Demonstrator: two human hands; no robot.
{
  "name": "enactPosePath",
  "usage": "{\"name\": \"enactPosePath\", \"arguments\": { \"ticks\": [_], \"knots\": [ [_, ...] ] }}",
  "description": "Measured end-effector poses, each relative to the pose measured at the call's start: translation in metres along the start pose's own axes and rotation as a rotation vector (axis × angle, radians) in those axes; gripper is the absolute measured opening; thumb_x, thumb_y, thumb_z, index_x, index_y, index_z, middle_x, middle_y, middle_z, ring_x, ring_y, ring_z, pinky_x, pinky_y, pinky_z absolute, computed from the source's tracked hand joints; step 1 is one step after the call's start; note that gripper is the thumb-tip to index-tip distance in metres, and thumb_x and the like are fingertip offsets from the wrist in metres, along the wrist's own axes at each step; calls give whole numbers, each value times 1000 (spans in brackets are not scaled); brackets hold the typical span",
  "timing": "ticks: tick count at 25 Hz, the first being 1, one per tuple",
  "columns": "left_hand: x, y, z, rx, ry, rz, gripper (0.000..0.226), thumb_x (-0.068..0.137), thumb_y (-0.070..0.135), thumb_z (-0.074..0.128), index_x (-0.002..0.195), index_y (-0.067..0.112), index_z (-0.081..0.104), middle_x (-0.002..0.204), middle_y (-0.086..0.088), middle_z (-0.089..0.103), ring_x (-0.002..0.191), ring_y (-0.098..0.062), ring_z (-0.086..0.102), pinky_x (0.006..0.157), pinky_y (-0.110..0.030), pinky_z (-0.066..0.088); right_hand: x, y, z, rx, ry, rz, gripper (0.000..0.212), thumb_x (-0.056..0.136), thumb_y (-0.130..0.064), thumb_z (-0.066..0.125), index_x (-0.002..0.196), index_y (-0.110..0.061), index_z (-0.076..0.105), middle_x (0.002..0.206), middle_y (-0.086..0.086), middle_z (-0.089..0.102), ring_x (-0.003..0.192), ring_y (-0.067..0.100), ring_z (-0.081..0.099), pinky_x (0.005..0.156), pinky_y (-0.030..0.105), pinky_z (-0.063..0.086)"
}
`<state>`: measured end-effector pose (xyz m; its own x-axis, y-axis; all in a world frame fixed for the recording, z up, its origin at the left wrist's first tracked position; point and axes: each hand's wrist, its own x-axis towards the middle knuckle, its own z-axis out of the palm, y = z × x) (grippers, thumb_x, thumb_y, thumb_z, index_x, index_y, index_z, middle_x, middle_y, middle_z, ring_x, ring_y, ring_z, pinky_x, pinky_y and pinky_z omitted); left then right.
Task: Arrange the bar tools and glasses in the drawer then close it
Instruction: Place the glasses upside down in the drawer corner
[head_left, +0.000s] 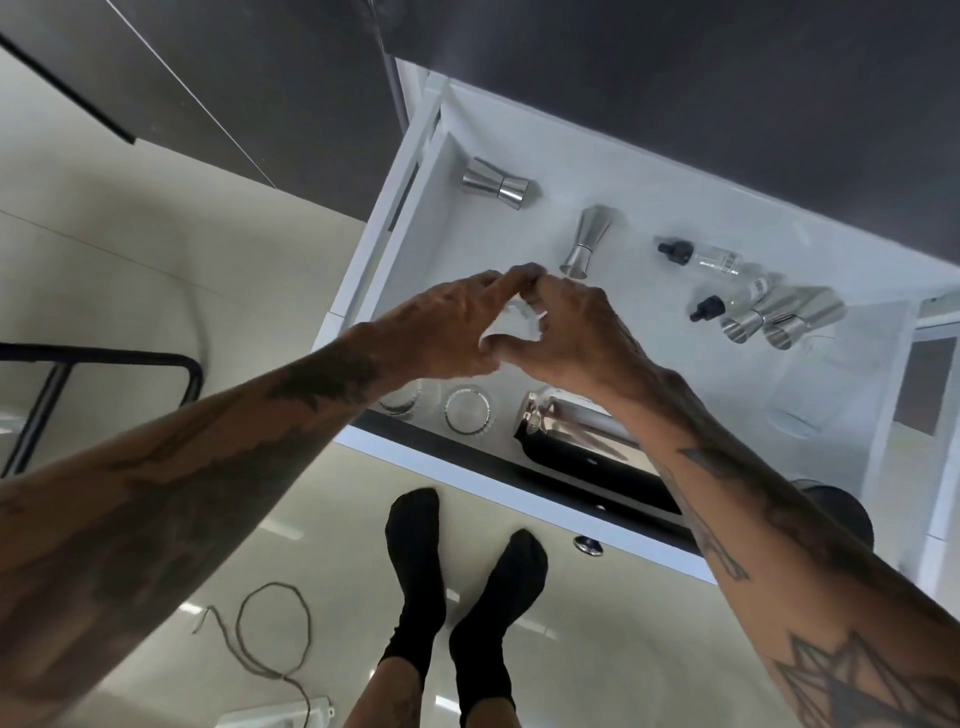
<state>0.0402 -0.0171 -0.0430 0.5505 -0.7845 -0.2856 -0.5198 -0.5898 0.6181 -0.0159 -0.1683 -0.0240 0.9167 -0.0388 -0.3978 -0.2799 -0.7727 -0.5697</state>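
Note:
A white drawer (395, 244) stands pulled out. Over its left half my left hand (441, 332) and my right hand (571, 338) meet around a small clear glass (514, 325), fingertips touching above it. Steel jiggers lie inside: one (498, 184) at the back left, one (584, 241) just beyond my fingers, two (779, 317) at the right. Two dropper bottles (698, 254) (714, 306) lie near those. Ribbed glasses (467, 410) stand at the front, under my left wrist. A tall clear glass (802, 395) stands at the right. A shiny shaker (571, 421) lies under my right forearm.
A dark countertop (675, 78) overhangs the drawer's back. My feet in black socks (467, 571) stand on the glossy floor below the drawer front. A cord (270, 634) lies on the floor at the left, and a black metal frame (104, 364) stands further left.

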Motion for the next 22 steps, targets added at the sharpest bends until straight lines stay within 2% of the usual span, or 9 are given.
{"name": "enactPosePath", "arguments": {
  "ticks": [3, 4, 6, 8, 11, 15, 18, 20, 22],
  "knots": [
    [-17, -21, -6, 73, -4, -20, 82, 72, 19, 80, 138, 31, 34, 129, -4, 53, 102, -21, 62, 85, -33, 56, -17, 16, -9, 204, -60, 100, 55, 84, -54, 63, 129, -23, 58, 125, -4, 68, 102, 4, 63, 70, 2, 41],
    [-22, -27, -8, 100, 6, -17, 76, 72, 18, 79, 135, 31, 39, 128, -4, 53, 100, -22, 63, 82, -36, 58, -28, 32, -15, 159, -21, 152, 51, 87, -52, 59, 129, -23, 58, 127, -3, 67, 106, 6, 62, 76, 5, 44],
    [-31, -36, -13, 136, 16, -45, 70, 72, 18, 78, 130, 31, 42, 127, -5, 52, 99, -25, 64, 79, -39, 59, -56, 69, -28, -55, -18, 239, 44, 91, -52, 54, 125, -25, 61, 123, -3, 66, 111, 17, 61, 89, 24, 47],
    [-35, -41, -17, 141, 8, -110, 67, 73, 26, 76, 130, 31, 41, 128, -6, 52, 101, -27, 62, 83, -40, 57, -86, 94, -33, -114, -105, 269, 38, 91, -57, 48, 111, -31, 65, 108, -8, 66, 99, 18, 61, 81, 30, 46],
    [-36, -35, -18, 127, -24, -212, 63, 74, 40, 72, 129, 33, 43, 128, -4, 53, 107, -27, 60, 89, -38, 52, -109, 106, -24, -43, -70, 288, 33, 86, -59, 56, 108, -35, 63, 103, -8, 58, 90, 12, 55, 73, 23, 38],
    [-35, -21, -24, 146, -62, -258, 63, 72, 40, 71, 130, 29, 46, 128, -6, 54, 107, -28, 61, 86, -35, 49, -118, 104, -16, 27, -35, 257, 25, 79, -50, 69, 101, -39, 61, 102, -13, 58, 92, 7, 56, 74, 20, 39],
    [-31, -12, -26, 214, -118, -259, 63, 75, 42, 67, 132, 27, 45, 129, -7, 53, 112, -28, 59, 89, -37, 49, -119, 103, -18, 5, -97, 216, 23, 77, -39, 72, 96, -41, 60, 102, -18, 60, 93, -1, 57, 72, 11, 38],
    [-31, -13, -25, 232, -104, -268, 61, 77, 43, 64, 133, 26, 44, 127, -7, 53, 110, -28, 59, 90, -38, 51, -116, 103, -18, -12, -155, 204, 20, 80, -43, 70, 98, -42, 62, 103, -19, 60, 95, 2, 59, 73, 12, 40],
    [-31, -16, -25, 202, -73, -308, 59, 80, 45, 62, 133, 27, 44, 127, -7, 53, 109, -29, 60, 89, -37, 50, -107, 112, -27, 24, 5, 306, 28, 83, -49, 67, 106, -34, 66, 108, -13, 63, 95, 7, 62, 76, 20, 45]
  ]
}}
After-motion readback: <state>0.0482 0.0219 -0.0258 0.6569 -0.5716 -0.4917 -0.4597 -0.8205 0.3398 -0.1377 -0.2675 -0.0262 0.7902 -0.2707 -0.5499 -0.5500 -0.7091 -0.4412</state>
